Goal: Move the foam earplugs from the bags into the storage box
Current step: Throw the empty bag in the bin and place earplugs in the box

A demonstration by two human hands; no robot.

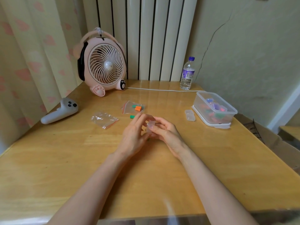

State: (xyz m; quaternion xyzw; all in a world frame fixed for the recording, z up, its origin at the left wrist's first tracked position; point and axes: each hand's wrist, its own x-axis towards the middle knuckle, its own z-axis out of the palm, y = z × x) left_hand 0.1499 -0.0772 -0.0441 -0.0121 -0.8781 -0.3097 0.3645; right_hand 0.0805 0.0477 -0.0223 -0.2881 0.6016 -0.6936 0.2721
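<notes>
Right hand [165,132] pinches clear plastic piece [150,125]; left hand [133,135] touches it

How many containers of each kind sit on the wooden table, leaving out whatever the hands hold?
Clear plastic zip bags with red seals: 2
Clear rectangular plastic storage box: 1
Small clear plastic case: 1
Clear plastic water bottle with purple cap: 1
Total: 5

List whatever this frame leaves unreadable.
All in the head view:
- the small clear item, mostly covered by the right hand and left hand; contents unseen.
- the earplugs blur through the cloudy storage box wall; uncountable.
- the green earplug, partly behind the left hand.
</notes>
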